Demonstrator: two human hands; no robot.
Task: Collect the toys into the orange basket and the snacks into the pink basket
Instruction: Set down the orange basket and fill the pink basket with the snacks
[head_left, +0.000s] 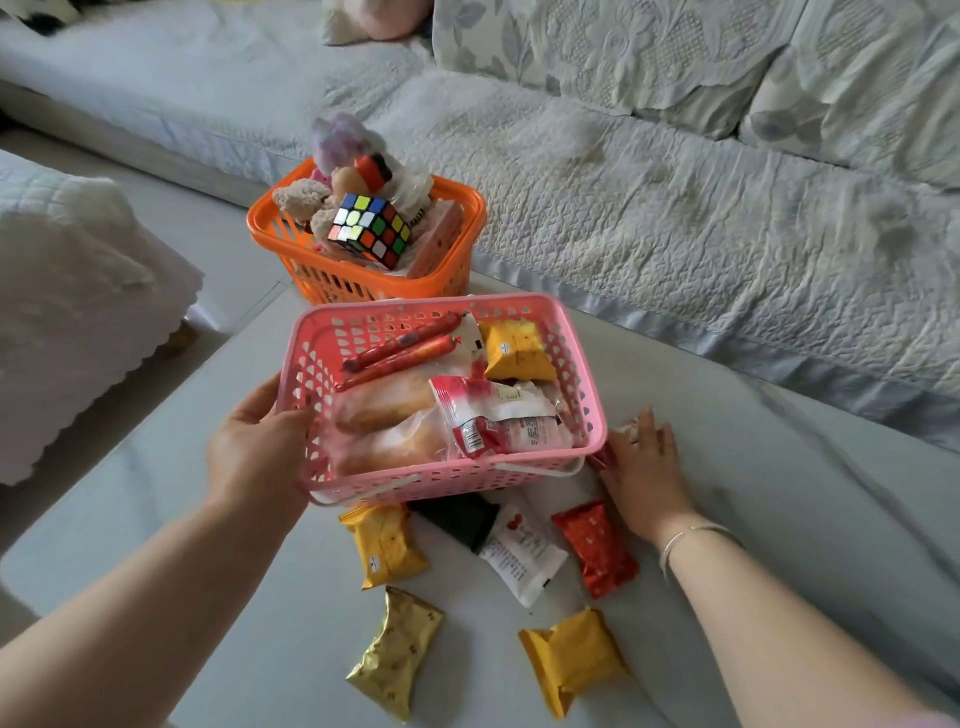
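The pink basket (441, 483) sits on the pale table, holding sausages, bread and snack packets. My left hand (254, 447) grips its left rim. My right hand (644, 462) lies flat on the table by the basket's right corner, its fingers over a small white-and-red packet (630, 429) that is mostly hidden. Several loose snack packets lie in front of the basket: yellow (387, 545), black (457, 517), white (522, 553), red (597, 548), gold (397, 654) and another yellow (574, 657). The orange basket (467, 197) stands behind, filled with toys including a Rubik's cube (369, 228).
The table (208, 519) ends at a rounded left edge. A quilted sofa (675, 234) runs along the far and right sides, close to the table. A cushioned seat with a white cover (78, 312) stands to the left, across a strip of floor.
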